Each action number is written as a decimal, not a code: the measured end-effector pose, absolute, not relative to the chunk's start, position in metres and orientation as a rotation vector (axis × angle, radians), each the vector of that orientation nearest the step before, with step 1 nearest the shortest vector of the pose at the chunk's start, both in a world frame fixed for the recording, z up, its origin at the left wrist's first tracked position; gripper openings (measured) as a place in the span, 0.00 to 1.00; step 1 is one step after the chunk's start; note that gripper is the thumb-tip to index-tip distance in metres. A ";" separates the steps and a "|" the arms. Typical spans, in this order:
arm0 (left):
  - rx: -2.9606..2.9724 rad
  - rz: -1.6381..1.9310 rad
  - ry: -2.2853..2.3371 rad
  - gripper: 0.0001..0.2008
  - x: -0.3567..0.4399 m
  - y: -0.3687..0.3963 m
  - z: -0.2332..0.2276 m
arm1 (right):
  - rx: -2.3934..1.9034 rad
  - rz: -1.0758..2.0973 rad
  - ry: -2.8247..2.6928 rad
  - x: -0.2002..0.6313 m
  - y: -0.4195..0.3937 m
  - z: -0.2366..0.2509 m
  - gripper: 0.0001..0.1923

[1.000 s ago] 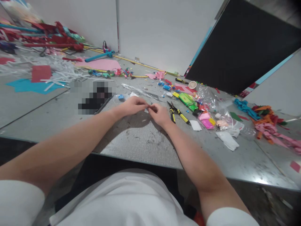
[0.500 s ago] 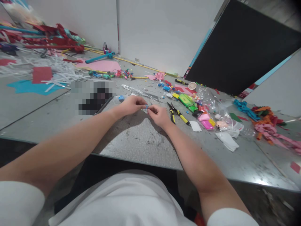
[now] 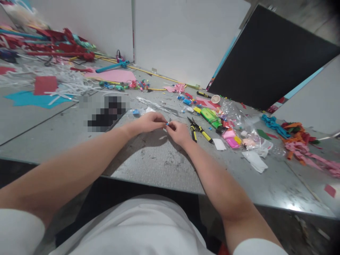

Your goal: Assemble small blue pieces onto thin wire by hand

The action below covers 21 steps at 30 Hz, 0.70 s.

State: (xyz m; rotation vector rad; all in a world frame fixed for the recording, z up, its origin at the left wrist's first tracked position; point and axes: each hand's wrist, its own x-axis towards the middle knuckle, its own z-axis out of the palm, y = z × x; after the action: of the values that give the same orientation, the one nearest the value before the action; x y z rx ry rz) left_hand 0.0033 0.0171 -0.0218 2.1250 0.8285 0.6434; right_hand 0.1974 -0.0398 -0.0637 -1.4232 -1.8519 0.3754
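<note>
My left hand and my right hand meet fingertip to fingertip above the grey table. Between them they pinch a small bit of blue clay, mostly covered by the fingers. A larger blue lump lies just beyond my left wrist on a clear wrapper. Right of my right hand rest black-and-yellow pliers, their jaws pointing away from me. Thin silvery wires stretch across the table behind both hands.
Bright clay packets, a clear plastic bag and white tissue spread to the right. A pixelated dark object lies left. Paper strips and red and blue craft pieces cover the far left. White panels stand behind.
The fingers of my left hand have closed further over the blue clay, so less of it shows. The view has shifted slightly; the pliers and packets lie as before.
</note>
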 end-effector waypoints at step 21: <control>2.010 0.765 0.983 0.07 0.001 0.019 -0.021 | -1.203 0.408 -1.912 0.192 -0.049 -0.061 0.12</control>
State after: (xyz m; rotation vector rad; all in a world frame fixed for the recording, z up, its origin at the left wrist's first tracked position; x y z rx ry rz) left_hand 0.0010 0.0191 -0.0213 2.0098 0.9830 0.7653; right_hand 0.1924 -0.0491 -0.0609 -1.2032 -1.9118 0.4083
